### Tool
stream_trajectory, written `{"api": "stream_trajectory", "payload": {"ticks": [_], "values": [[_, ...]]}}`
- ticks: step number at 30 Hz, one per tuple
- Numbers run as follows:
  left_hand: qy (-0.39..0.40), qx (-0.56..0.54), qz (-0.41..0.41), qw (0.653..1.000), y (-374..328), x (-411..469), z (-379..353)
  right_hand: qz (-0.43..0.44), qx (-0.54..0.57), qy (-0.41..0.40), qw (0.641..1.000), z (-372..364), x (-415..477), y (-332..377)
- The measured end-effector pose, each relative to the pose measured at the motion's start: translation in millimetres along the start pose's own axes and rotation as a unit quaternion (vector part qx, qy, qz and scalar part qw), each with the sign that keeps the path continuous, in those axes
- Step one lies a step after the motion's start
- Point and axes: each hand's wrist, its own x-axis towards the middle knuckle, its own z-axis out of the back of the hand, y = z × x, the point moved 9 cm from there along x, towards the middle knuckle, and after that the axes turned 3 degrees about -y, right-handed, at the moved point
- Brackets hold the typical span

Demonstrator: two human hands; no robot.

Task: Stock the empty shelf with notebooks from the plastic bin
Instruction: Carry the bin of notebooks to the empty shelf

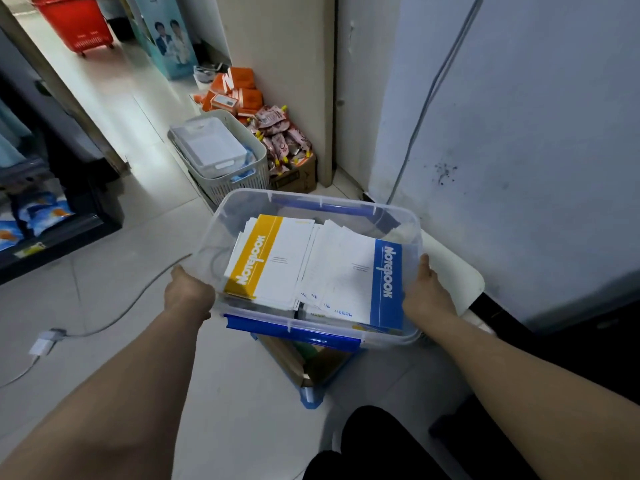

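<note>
Spanning the middle of the head view, the clear plastic bin (pixel 221 225) sits between both arms, above a tape-edged cardboard box (pixel 311 367) on the pale floor. Whether it rests on that box or is already held clear of it, I cannot tell. It is taken by its two short sides, probably because an even hold keeps it level and stops the loose load from sliding.

Inside lie the notebooks, flat and roughly fanned in two overlapping stacks. A yellow-banded notebook (pixel 277 261) tops the left stack and a blue-banded notebook (pixel 349 278) tops the right. Laid flat like this, they should ride safely while the bin is carried.

No empty shelf shows. The dark shelf unit (pixel 74 216) at far left already holds blue packets, so the stocking itself has likely not begun.

At the bin's near end a blue latch (pixel 294 329) hangs folded down, and the bin has no lid on.

At the bin's left wall the left hand (pixel 188 294) clasps it, fingers curled toward the plastic and mostly hidden. On the other side, the right hand (pixel 427 291) grips the right wall, thumb lying up along the rim, its fingers out of sight.

A grey cable (pixel 138 299) trails across the floor just left of the bin, a likely trip risk when walking off.
</note>
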Motion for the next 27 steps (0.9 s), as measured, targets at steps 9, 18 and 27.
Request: {"api": "stream_trajectory", "payload": {"ticks": [9, 18, 27], "values": [[0.035, -0.172, 0.091, 0.980, 11.6, 2.3, -5.5, -0.027, 0.023, 0.015, 0.999, -2.6, -1.8, -4.4], [0.013, -0.181, 0.073, 0.981, -0.6, -19.9, 7.9, -0.006, 0.029, -0.019, 0.999, 12.3, -6.9, -3.0], [0.001, -0.200, 0.065, 0.978, 22.0, -27.9, 2.5, -0.013, 0.093, -0.019, 0.995, -1.7, -18.5, -17.6]]}}
